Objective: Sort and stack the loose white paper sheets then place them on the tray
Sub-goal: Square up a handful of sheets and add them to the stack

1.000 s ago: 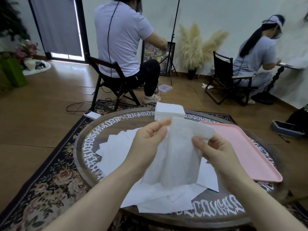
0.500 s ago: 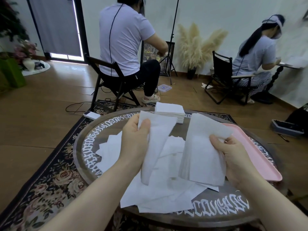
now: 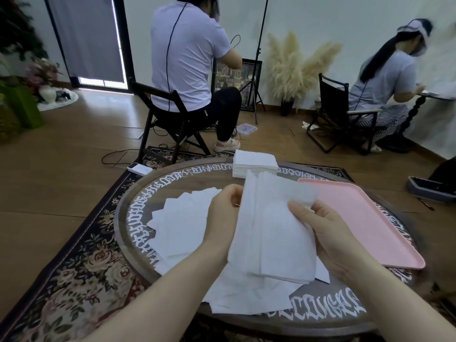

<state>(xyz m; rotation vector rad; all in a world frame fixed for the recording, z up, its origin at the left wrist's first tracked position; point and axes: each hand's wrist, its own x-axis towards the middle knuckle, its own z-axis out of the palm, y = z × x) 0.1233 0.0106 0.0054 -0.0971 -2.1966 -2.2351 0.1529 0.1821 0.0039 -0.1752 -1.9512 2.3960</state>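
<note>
Since half a second ago I have brought the two separated sheets together. My left hand pinches the held sheets at their left edge; my right hand curls round the right edge, thumb on top, probably to square them. Loose sheets lie below the fingers; the stack sits beyond them, the pink tray just right.
</note>
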